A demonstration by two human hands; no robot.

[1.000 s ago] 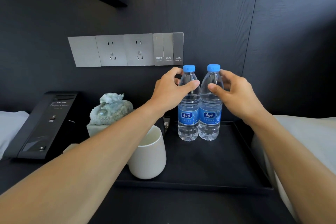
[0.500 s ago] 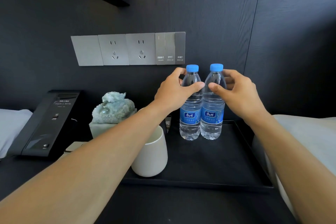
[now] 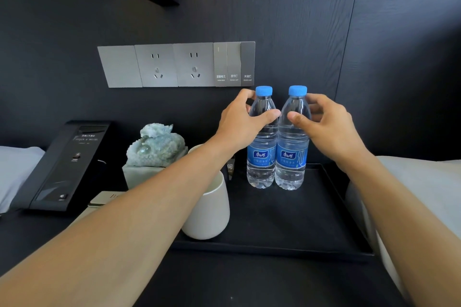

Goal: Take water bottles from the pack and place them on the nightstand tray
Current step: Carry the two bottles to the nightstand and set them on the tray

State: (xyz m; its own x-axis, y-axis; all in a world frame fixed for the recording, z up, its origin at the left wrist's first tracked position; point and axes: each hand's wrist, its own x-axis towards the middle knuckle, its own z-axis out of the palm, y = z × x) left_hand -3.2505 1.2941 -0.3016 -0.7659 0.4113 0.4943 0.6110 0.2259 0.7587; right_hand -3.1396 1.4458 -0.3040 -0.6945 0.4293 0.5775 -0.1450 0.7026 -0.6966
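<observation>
Two clear plastic water bottles with blue caps and blue labels stand upright, touching side by side, at the far end of a shallow black rectangular tray [image 3: 324,239] on the dark nightstand. The left hand [image 3: 243,123] curls around the upper part of the left bottle [image 3: 262,157], thumb across its front and fingers behind the neck, grasping it. The right hand [image 3: 329,124] cups the upper part of the right bottle [image 3: 291,159], thumb tip on its front, fingers bent just beside its neck; whether they press on it I cannot tell. A white ceramic cup [image 3: 209,212] sits at the tray's near left corner, partly hidden by the left forearm. Left of the tray are a pale green carved stone ornament [image 3: 156,144] and a black desk telephone [image 3: 62,164]. A grey panel of sockets and switches [image 3: 174,65] is mounted on the dark wall beyond.
</observation>
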